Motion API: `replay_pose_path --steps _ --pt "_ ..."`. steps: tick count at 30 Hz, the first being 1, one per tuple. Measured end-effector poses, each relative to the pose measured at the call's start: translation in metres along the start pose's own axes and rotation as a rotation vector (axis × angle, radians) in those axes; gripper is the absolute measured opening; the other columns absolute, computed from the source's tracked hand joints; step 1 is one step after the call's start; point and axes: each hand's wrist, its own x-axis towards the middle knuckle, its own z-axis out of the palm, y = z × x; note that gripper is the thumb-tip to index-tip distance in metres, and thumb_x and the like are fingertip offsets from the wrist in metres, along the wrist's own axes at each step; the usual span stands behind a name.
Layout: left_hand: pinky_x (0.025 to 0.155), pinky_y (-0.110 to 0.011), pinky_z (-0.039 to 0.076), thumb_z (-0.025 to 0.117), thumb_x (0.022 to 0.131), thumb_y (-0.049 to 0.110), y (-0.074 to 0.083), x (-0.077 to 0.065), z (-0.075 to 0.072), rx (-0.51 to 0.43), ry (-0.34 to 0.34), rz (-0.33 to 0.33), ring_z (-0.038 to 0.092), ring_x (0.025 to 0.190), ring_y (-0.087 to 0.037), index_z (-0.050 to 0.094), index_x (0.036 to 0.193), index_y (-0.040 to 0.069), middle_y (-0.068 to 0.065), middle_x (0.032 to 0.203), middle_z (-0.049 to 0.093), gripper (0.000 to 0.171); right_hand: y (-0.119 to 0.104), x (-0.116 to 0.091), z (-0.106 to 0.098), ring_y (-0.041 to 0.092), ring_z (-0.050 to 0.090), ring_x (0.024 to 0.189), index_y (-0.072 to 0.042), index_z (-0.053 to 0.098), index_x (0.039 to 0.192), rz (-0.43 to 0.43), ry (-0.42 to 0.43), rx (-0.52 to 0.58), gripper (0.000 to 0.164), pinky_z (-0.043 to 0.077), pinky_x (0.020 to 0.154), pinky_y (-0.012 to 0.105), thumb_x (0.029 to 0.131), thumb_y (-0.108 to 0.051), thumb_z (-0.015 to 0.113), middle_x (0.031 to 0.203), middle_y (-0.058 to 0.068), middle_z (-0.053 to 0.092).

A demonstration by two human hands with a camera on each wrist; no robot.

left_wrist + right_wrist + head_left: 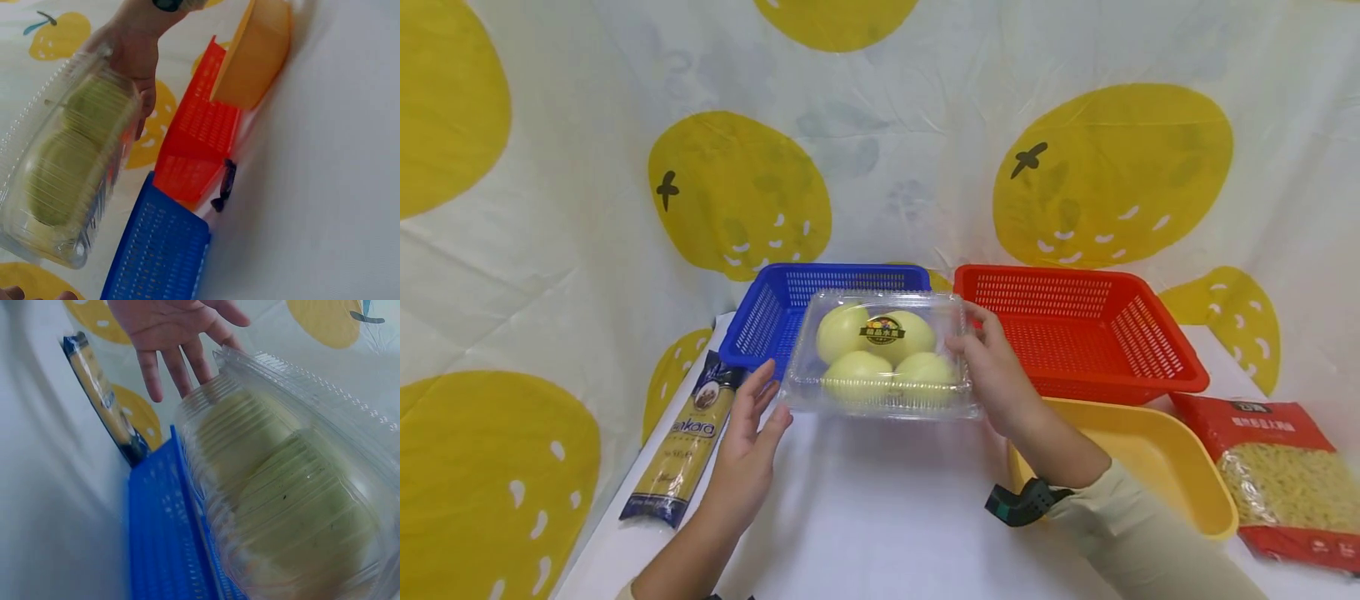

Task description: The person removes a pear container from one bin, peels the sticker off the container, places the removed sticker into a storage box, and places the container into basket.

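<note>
Fruit-print curtain (902, 125) is backing the white table (880, 508). My right hand (996, 371) is pinching the clear fruit box (883, 358) by its right edge, off the table; my left hand (748, 437) is spreading beside its left edge.

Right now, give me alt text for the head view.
A right hand holds a clear plastic box of four pale green fruits, the left hand near its other end. Behind are a blue basket and a red basket; a yellow tray and a red bag lie to the right, a gold pack to the left.
</note>
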Motion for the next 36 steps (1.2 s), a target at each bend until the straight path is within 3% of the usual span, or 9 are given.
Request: replay_pose_path --steps 5,11,19,27,33,36 --pt "0.109 -0.016 0.044 0.048 0.116 0.017 -0.001 -0.016 -0.013 -0.006 0.05 0.01 0.024 0.159 -0.036 0.031 0.167 0.019 -0.004 0.173 0.028 0.054 0.01 -0.004 0.022 0.037 0.051 0.128 -0.021 0.023 0.167 -0.003 0.001 0.038 0.069 0.058 0.093 0.041 0.105 -0.018 0.051 0.154 0.02 0.041" --pt "0.109 -0.016 0.044 0.047 0.116 0.017 -0.005 -0.032 -0.027 0.017 0.084 -0.02 0.025 0.159 -0.035 0.031 0.168 0.023 0.001 0.173 0.028 0.054 0.023 -0.009 0.047 0.038 0.055 0.12 -0.026 0.03 0.164 0.016 0.009 0.044 0.067 0.06 0.09 0.042 0.102 -0.019 0.054 0.141 0.02 0.046" --pt "0.106 -0.016 0.048 0.046 0.117 0.021 -0.015 -0.049 -0.039 0.047 0.094 -0.09 0.031 0.155 -0.027 0.029 0.168 0.028 -0.002 0.174 0.026 0.055 0.046 -0.019 0.074 0.039 0.051 0.13 -0.024 0.033 0.164 0.025 0.035 0.042 0.067 0.054 0.102 0.055 0.101 -0.02 0.057 0.144 0.02 0.047" --pt "0.101 -0.011 0.047 0.046 0.117 0.023 -0.033 -0.059 -0.044 0.06 0.136 -0.163 0.028 0.156 -0.037 0.028 0.169 0.024 -0.01 0.174 0.026 0.056 0.079 -0.019 0.094 0.045 0.047 0.136 -0.027 0.037 0.162 0.044 0.076 0.039 0.069 0.051 0.104 0.061 0.098 -0.018 0.06 0.152 0.021 0.042" --pt "0.101 -0.016 0.051 0.046 0.117 0.022 -0.046 -0.061 -0.046 0.035 0.15 -0.169 0.038 0.149 -0.02 0.029 0.168 0.017 -0.013 0.173 0.027 0.055 0.092 -0.026 0.102 0.047 0.046 0.14 -0.027 0.037 0.162 0.03 0.091 0.002 0.07 0.051 0.106 0.064 0.097 -0.016 0.063 0.158 0.023 0.04" --pt "0.1 -0.015 0.051 0.046 0.117 0.021 -0.049 -0.063 -0.047 0.031 0.148 -0.171 0.036 0.15 -0.022 0.028 0.168 0.014 -0.013 0.173 0.026 0.055 0.097 -0.029 0.106 0.044 0.053 0.132 -0.027 0.037 0.161 0.032 0.081 0.012 0.07 0.056 0.099 0.056 0.097 -0.015 0.063 0.154 0.023 0.043"
